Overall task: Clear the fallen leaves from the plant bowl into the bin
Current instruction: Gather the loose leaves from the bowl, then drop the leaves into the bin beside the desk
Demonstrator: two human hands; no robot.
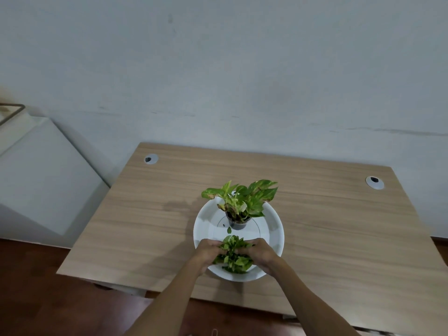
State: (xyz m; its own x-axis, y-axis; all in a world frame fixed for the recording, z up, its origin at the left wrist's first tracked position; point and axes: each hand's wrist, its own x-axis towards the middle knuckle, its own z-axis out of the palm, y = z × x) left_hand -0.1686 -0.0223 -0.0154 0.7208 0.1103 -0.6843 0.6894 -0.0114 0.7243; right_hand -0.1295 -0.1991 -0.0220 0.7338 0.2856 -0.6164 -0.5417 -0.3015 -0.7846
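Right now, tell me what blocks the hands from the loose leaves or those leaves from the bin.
Nothing: left hand and right hand already cup the leaf pile inside the white bowl. No bin is in view, so that path cannot be judged.

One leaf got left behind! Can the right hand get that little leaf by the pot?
Probably yes: the leaf lies bare just past the right hand, though that hand now holds leaves.

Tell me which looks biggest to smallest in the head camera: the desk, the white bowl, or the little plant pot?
1. Desk
2. White bowl
3. Plant pot

They sit together, so nearness barely matters.
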